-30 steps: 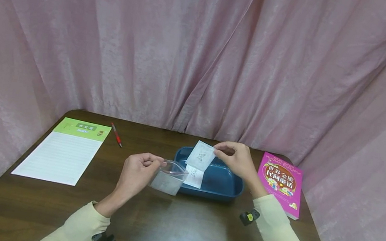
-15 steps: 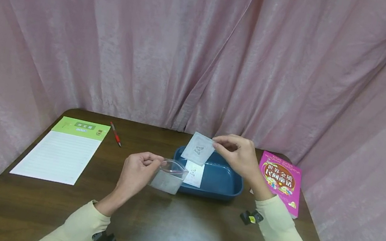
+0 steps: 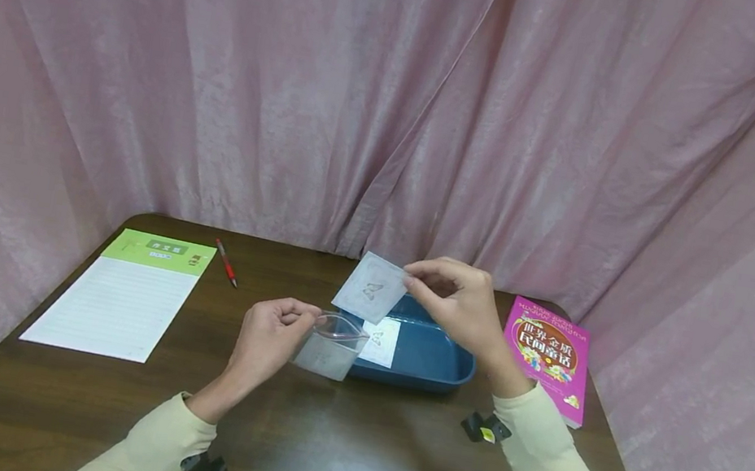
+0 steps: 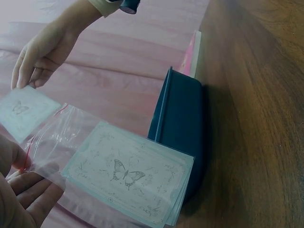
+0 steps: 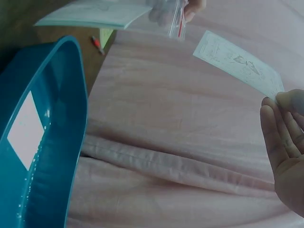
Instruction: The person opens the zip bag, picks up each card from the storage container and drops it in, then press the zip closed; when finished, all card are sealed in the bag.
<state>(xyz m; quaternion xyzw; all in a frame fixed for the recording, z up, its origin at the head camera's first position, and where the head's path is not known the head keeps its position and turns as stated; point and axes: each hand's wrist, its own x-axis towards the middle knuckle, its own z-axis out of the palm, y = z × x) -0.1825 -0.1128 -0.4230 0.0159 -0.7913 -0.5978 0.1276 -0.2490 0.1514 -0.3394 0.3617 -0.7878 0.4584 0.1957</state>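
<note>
My left hand (image 3: 272,336) pinches the edge of a clear zip bag (image 3: 328,347) by its open mouth. Inside the bag, several pale cards (image 4: 128,173) printed with a butterfly lie stacked, as the left wrist view shows. Between thumb and fingers, my right hand (image 3: 456,297) pinches a corner of a single butterfly card (image 3: 371,288), held just above the bag's mouth. Below and behind them stands a blue tray (image 3: 425,379) with another butterfly card (image 3: 381,341) lying in it at the left end.
A writing pad (image 3: 114,305) with a green header lies on the left of the wooden table (image 3: 327,458). Near it is a red pen (image 3: 227,263). To the right lies a pink book (image 3: 548,357). Pink curtains (image 3: 282,89) hang behind the table.
My right hand has moved left and slightly up, bringing its card from over the tray to above the bag's mouth. The left hand and bag have stayed almost still.
</note>
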